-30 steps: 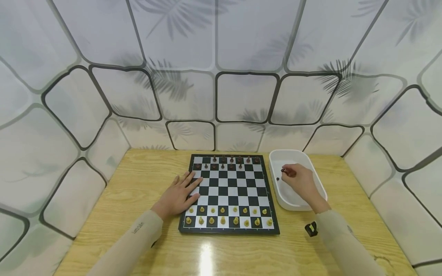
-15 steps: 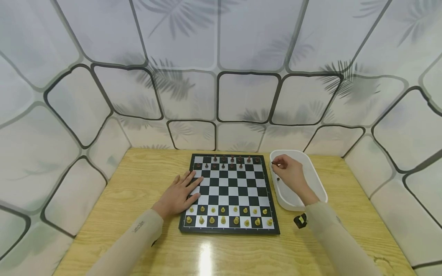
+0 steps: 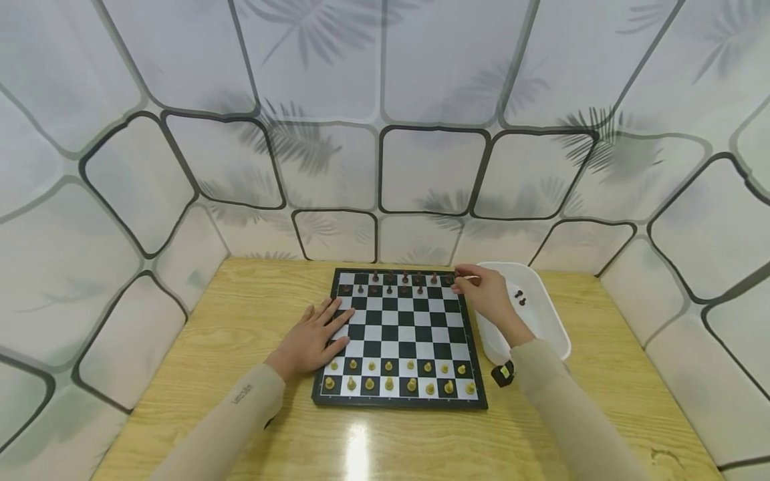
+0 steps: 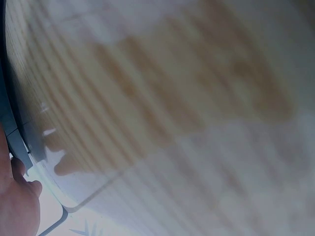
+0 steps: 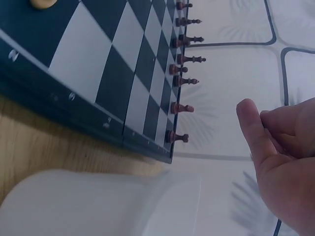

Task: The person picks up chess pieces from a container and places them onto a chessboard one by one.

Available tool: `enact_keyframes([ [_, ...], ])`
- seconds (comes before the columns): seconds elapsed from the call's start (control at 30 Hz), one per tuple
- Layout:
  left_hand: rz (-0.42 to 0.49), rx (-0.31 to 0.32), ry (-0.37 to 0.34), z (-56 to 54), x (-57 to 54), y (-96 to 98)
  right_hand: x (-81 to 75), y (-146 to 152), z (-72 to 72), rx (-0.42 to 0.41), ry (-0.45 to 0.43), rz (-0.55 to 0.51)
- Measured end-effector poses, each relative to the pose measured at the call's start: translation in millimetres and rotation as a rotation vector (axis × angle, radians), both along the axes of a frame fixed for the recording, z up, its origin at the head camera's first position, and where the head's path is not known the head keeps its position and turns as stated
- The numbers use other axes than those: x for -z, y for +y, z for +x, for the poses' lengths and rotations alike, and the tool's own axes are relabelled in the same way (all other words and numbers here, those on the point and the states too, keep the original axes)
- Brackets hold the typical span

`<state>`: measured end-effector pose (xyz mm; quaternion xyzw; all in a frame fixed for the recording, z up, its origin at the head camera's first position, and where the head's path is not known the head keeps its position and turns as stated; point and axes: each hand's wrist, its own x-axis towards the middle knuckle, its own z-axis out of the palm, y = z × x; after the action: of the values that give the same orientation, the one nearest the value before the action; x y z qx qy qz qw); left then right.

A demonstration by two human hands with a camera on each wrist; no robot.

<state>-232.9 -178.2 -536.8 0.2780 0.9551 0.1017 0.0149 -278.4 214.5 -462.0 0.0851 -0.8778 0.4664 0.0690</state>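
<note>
A magnetic-looking black-and-white chessboard (image 3: 388, 321) lies on the wooden table. Yellow chess pieces (image 3: 388, 383) fill its two near rows, and dark red-brown chess pieces (image 3: 405, 277) stand in its two far rows. My left hand (image 3: 308, 342) rests flat on the board's left edge, fingers spread. At the far right corner, my right hand (image 3: 488, 294) pinches a small dark chess piece between thumb and fingers; the fingers largely hide it. In the right wrist view the same thumb and fingers are drawn together, beyond a dark rook (image 5: 177, 137) on the corner square.
A white plastic tray (image 3: 556, 324) stands right of the board, partly under my right forearm. Two dark chess pieces (image 3: 521, 298) lie in it. Behind the table (image 3: 271, 280) rises a patterned fabric wall (image 3: 421, 170).
My right hand has moved left from over the tray to the board's far right corner, carrying the dark chess piece. Two pieces in the tray have come into view. The left hand stays put.
</note>
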Motion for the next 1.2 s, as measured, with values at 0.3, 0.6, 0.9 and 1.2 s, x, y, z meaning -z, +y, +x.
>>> enact_keyframes([
  [0.3,-0.001,0.000,0.000,0.5,0.2,-0.4,-7.7,-18,-3.3,0.033,0.060,0.139],
  [0.6,-0.005,-0.003,0.006,0.0,1.2,-1.3,-10.5,-35,-13.4,-0.024,0.096,0.118],
  [0.9,-0.004,-0.004,0.004,-0.1,1.8,-0.4,-13.4,-64,-23.7,-0.092,0.077,0.107],
  [1.2,-0.006,-0.008,0.000,-0.5,0.9,0.0,-19.6,-98,-40.8,-0.150,0.065,0.174],
])
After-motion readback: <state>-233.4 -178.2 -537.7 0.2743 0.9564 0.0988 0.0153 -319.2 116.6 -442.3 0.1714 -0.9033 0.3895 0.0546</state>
